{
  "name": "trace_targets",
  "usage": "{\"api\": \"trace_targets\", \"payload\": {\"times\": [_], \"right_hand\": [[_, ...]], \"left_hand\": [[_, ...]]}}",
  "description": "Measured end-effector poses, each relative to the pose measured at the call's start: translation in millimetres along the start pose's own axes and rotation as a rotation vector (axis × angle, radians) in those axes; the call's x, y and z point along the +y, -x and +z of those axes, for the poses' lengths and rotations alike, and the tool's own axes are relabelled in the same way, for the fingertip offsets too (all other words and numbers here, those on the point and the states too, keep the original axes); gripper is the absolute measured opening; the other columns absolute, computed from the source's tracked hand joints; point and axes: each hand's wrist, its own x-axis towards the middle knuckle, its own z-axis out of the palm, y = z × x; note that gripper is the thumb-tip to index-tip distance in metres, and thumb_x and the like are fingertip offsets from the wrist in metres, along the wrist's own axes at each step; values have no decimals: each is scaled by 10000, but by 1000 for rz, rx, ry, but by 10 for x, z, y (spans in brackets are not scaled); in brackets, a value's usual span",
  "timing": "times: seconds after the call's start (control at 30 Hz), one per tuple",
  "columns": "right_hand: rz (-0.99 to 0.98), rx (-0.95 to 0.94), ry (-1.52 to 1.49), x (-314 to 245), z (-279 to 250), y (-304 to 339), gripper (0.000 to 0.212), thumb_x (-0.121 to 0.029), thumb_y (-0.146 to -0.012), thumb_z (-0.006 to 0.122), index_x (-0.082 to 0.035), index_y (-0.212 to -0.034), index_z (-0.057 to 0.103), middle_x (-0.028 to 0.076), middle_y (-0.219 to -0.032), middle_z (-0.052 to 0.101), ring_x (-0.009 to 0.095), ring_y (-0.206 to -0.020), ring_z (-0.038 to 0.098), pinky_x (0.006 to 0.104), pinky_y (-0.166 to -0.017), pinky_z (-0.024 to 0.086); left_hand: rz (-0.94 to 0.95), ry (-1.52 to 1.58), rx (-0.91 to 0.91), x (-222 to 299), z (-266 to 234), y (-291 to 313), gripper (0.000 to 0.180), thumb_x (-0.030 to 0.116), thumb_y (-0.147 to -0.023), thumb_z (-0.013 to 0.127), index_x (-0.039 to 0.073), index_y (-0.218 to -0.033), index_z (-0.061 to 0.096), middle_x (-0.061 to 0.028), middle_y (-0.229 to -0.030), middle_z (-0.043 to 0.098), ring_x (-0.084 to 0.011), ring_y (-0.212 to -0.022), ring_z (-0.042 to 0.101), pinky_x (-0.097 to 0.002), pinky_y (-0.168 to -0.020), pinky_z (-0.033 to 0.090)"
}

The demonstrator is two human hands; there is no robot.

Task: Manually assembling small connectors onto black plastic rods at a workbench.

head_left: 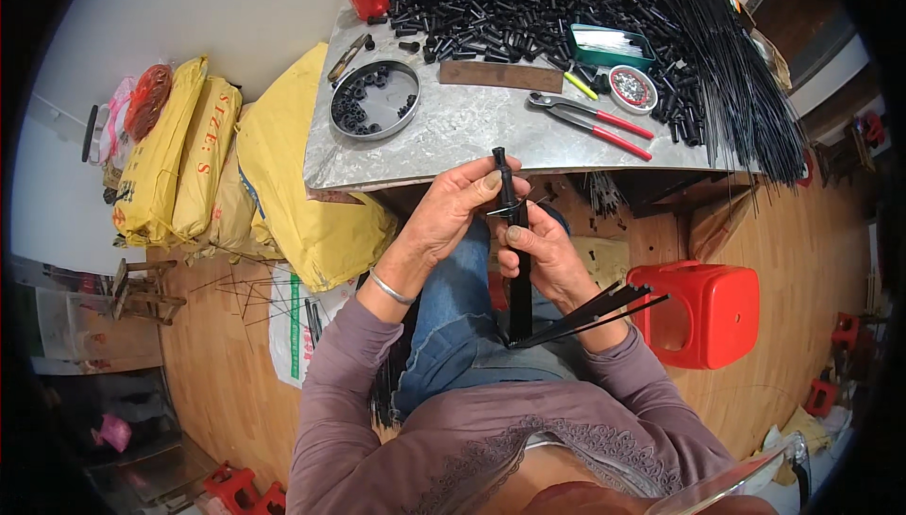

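In front of my lap, a slim black umbrella frame [520, 293] stands roughly upright, with thin black ribs [595, 312] fanning out from its lower end to the right. My left hand [451, 208] is closed round the dark tubular top piece [500, 161], thumb and fingers pinching it. Just below, the thumb and fingers of my right hand [547, 255] grip the frame. Between the two hands a thin, pale wire-like piece [505, 211] crosses the shaft; its exact shape is too small to tell.
On the grey table [453, 142] are a round tin [377, 123] of small black parts, a wooden bar [500, 75], red-handled pliers [599, 126], a bowl [632, 90] and a heap of black tubes [510, 0]. A red stool [717, 317] stands right, yellow sacks [302, 166] left.
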Motion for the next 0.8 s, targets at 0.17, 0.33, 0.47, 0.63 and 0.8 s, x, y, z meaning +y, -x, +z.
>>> {"api": "trace_targets", "payload": {"times": [0.17,0.33,0.47,0.63,0.8], "right_hand": [[28,15,116,-74,113,68,157,-101,-911,550,-87,-1046,470,-36,-767,447,60,-580,430,210,-496,349],[-66,84,123,38,-159,123,252,-156,-934,561,-94,-1170,494,-30,-843,505,64,-623,460,210,-514,359],[-41,47,139,89,-165,60,241,-164,-919,596,-94,-1139,525,-28,-879,536,69,-636,476,215,-524,371],[-87,68,147,125,-228,27,229,-174,-919,601,-92,-1124,536,-33,-833,518,64,-628,465,211,-519,370],[-97,61,214,118,-236,4,232,-187,-929,589,-74,-1124,534,-26,-810,514,61,-643,462,213,-530,371]], "left_hand": [[24,-116,24,-39,121,43,318,221,-936,552,-5,-1159,557,-83,-1038,656,-149,-976,595,-296,-890,466],[48,21,1,-186,165,-58,287,213,-952,546,3,-1148,555,-57,-971,642,-106,-828,591,-239,-719,506],[156,15,86,-283,86,72,336,300,-954,557,3,-1112,561,-40,-936,631,-83,-764,578,-242,-647,506],[151,-130,166,-326,201,299,274,131,-885,632,-36,-1082,540,-82,-852,630,-112,-674,616,-258,-577,510],[170,-65,309,-372,357,257,254,60,-808,645,-41,-980,488,-108,-756,617,-146,-420,561,-281,-316,436]]}}
